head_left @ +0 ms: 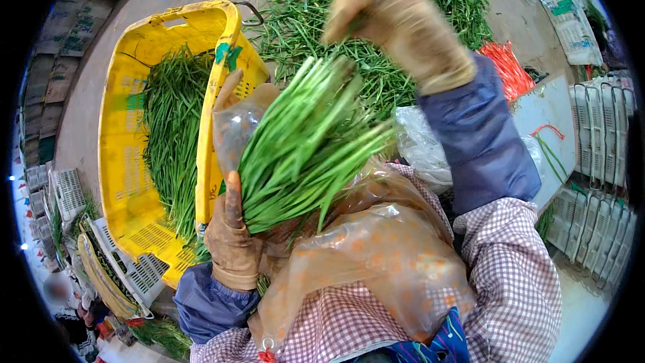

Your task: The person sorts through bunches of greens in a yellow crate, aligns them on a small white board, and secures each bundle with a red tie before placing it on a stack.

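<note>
My left hand (232, 238), in a brown glove, is closed around a bunch of long green chives (295, 154) above my lap. Their paler ends point up and to the right, and some blades are blurred. My right hand (396, 27), gloved too, is raised beyond the bunch, over a large loose pile of chives (302, 20). Motion smears its curled fingers, so whether anything is in them cannot be made out. Left of the bunch, a yellow plastic crate (107, 154) tilts on its side, with more chives (175, 134) lying inside.
A brownish, see-through plastic apron (376, 255) covers my lap. To the right are red-orange strips (507, 70), a white tabletop (554, 107) and stacked pale crates (598, 134). A clear plastic bag (423, 141) lies nearby. White crates (127, 262) stand at the lower left.
</note>
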### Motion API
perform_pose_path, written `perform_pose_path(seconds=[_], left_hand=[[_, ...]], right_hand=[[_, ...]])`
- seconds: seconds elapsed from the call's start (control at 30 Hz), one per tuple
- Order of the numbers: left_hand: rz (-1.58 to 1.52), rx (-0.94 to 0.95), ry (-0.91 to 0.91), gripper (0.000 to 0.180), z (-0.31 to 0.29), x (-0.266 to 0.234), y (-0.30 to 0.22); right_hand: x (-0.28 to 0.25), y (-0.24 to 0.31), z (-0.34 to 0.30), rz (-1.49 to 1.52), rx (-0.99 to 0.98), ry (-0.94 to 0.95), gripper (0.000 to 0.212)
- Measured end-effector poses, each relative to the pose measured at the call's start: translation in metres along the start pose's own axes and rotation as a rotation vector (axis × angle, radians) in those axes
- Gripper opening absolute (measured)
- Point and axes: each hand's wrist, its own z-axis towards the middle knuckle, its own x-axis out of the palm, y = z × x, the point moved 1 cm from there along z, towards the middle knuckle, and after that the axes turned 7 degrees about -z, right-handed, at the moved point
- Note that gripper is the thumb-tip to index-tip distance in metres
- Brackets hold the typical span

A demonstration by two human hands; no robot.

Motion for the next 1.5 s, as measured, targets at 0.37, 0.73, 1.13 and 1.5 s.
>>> perform_pose_path(seconds=[0.37,0.73,1.13,1.5], left_hand=[[-0.195,-0.095,0.016,0.093,0.003,0.012,-0.004],[0.073,-0.060,0.008,0.101,0.003,0.004,-0.010],[0.028,-0.081,-0.020,0.087,-0.008,0.011,0.004],[-0.011,-0.139,0.037,0.089,0.006,0.002,-0.008]], right_hand=[[0.055,-0.012,-0.073,-1.570,0.024,-0.274,0.043],[0.050,-0.030,-0.050,-0.684,0.469,-0.001,0.027],[0.016,-0.042,-0.065,-1.477,-0.013,-0.267,0.014],[0.109,0.008,-0.063,-1.531,-0.195,0.145,0.029]])
